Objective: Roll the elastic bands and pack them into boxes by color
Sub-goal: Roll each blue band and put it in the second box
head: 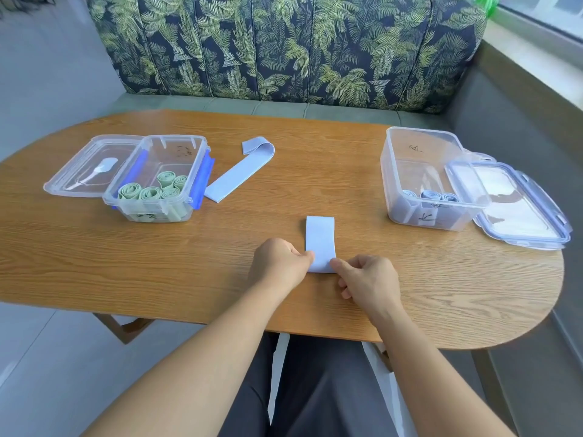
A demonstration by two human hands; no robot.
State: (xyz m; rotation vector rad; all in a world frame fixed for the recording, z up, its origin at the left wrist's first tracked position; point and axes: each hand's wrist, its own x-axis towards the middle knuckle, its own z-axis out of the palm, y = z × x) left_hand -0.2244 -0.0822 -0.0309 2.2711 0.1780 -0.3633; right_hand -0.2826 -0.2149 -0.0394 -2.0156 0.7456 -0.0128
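My left hand (280,263) and right hand (369,279) pinch a flat blue band (320,238) at the table's (94,263) near edge. The second blue band (236,175) is also unrolled; 5 green rolls (151,193) are boxed.

Pale blues and greens are showing on orange-brown wood grain.
The near band (320,238) and far band (235,176) are lying pale blue on the tabletop (126,263); green rolls (151,192) are sitting in the clear left box (176,138) with bright blue strips (202,178), blue rolls (437,195) in the clear right box (419,134); the sofa (284,45) is wearing green palm fronds on navy.
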